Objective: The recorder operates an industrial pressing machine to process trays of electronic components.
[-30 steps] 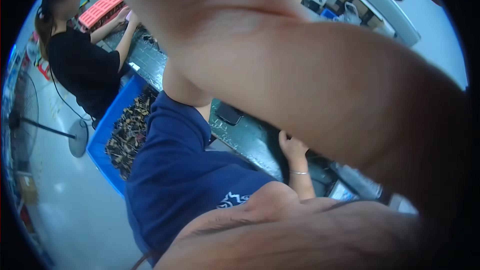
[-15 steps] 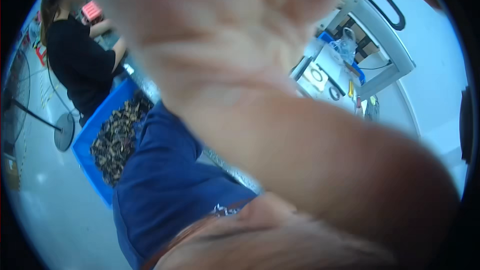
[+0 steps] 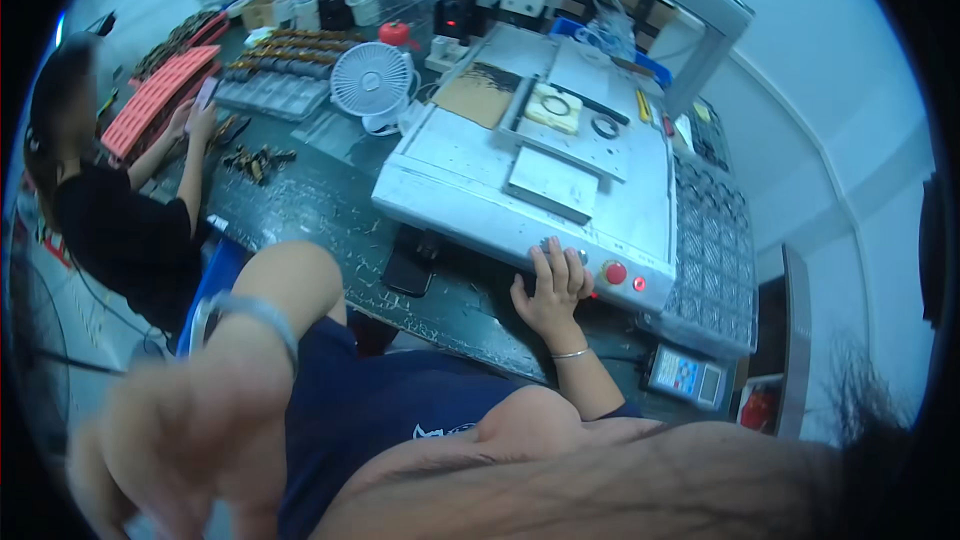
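One bare right hand (image 3: 550, 298), loosely spread against white, boxy metal machine (image 3: 450, 195); blurred, bare left hand (image 3: 185, 430), grip unclear.

Your bare right hand (image 3: 553, 305): fingers (image 3: 559, 265) on front of boxy white metal machine (image 3: 450, 180), left of a round red button (image 3: 614, 272). Your left hand (image 3: 190, 420), blurred, near the camera. Flat black phone (image 3: 408, 268) on scuffed dark-green desk (image 3: 290, 210).

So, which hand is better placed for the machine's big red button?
Right hand, probably: it is at the machine's front, just left of the big red button. The left hand is away at lower left, blurred.
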